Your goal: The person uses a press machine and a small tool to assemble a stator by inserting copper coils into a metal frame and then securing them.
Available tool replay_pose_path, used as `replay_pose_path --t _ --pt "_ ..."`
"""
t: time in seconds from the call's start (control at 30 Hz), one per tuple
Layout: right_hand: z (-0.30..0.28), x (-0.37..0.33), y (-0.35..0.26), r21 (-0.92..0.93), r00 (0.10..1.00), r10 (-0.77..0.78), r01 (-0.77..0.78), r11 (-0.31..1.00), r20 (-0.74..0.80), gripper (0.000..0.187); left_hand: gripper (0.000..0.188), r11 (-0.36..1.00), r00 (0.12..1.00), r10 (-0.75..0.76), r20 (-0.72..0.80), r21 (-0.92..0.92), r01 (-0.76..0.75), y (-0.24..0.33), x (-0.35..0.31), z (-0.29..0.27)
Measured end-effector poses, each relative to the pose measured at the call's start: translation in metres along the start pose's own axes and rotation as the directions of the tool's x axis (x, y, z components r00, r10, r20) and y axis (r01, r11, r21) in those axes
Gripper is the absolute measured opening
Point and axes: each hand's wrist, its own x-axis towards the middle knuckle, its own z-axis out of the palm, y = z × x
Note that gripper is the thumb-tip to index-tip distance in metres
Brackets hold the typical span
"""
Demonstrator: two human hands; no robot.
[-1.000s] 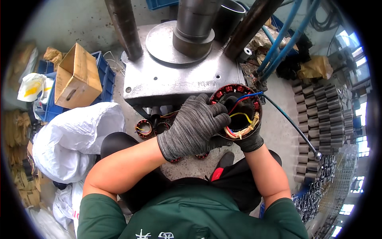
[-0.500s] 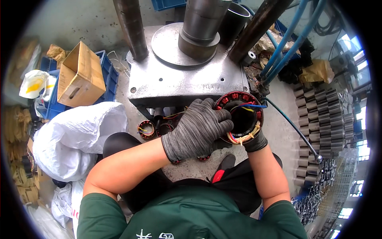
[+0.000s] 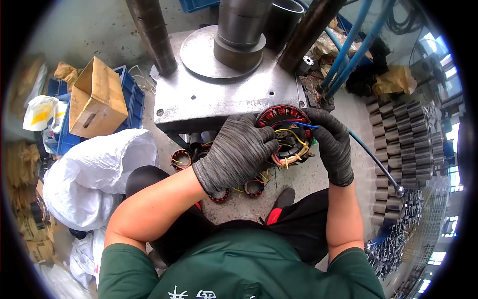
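Note:
A motor stator (image 3: 282,114), a ring with red windings and blue, yellow and red lead wires, is held up in front of the press. My left hand (image 3: 238,152), in a grey knit glove, closes on its left rim, with thumb and fingertips near the opening. On the opposite side my right hand (image 3: 330,144), gloved alike, is curled at the right rim beside the blue wire; some of its fingers are hidden behind the ring. A tied bundle of pale leads (image 3: 290,160) runs along the ring's near edge.
The steel press bed (image 3: 209,102) lies just beyond my hands, with a round plate and ram. More wound stators (image 3: 254,187) sit on the floor below. A white sack (image 3: 94,174) and cardboard box (image 3: 99,99) are at left. Stacked metal cylinders (image 3: 393,149) and a ball-ended lever (image 3: 399,190) are at right.
My right hand has come from underneath the stator up to its right side. The stator has tilted and shifted slightly left, while my left hand stays on its left rim.

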Motion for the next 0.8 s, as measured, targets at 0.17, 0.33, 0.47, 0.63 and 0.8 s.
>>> replay_pose_path --t 0.17,0.33,0.47,0.63,0.8 --pt "0.002 -0.002 -0.010 -0.144 0.996 0.092 -0.091 0.985 0.000 0.029 0.035 0.990 1.000 0.002 0.006 0.143 -0.003 0.002 -0.003 0.007" --pt "0.001 -0.003 -0.005 -0.390 0.995 -0.083 0.100 0.915 0.062 0.027 0.033 0.989 0.995 -0.011 0.094 0.148 -0.003 0.004 0.000 0.010" --pt "0.010 -0.003 -0.005 -0.492 0.985 -0.148 0.172 0.853 0.088 0.025 0.036 0.986 0.984 -0.054 0.170 0.166 0.026 0.009 0.001 0.004" --pt "0.015 0.004 0.008 -0.713 0.936 -0.319 0.326 0.621 0.150 0.020 0.045 0.991 0.995 -0.064 0.081 0.122 0.053 0.008 0.002 0.004" --pt "0.021 0.011 0.016 -0.797 0.882 -0.432 0.394 0.458 0.188 0.014 0.046 0.992 0.996 -0.045 0.075 0.122 0.036 0.005 0.003 -0.003"
